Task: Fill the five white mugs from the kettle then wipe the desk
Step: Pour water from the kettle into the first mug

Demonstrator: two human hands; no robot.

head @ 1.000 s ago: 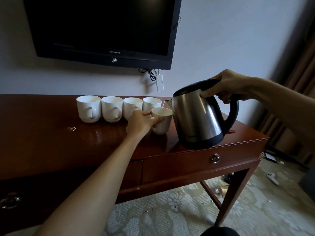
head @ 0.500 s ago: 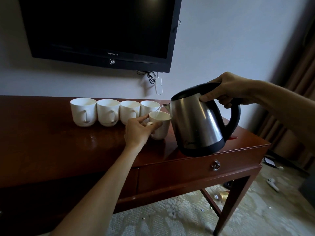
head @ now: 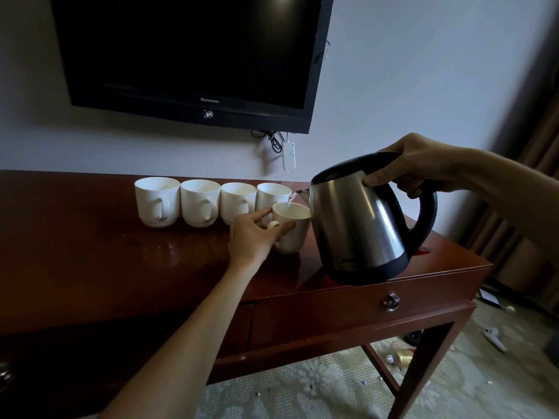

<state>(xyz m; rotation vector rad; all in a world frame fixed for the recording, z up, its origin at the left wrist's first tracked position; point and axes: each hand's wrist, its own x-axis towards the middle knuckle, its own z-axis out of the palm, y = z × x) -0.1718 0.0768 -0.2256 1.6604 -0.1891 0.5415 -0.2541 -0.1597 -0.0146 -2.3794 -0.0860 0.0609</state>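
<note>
On desk (head: 90, 267): I see 4 white mugs (head: 198, 202) in row.
L hand (head: 252, 237): fingers curled round 5th mug (head: 292, 229).
R hand (head: 420, 166): grips tilted kettle (head: 360, 222), water streaming into that mug.

One head view, close above the desk (head: 90, 267), faces forward and down toward the wall; TV (head: 187, 55) upper left, floor lower right, edges seemingly warped.
</note>
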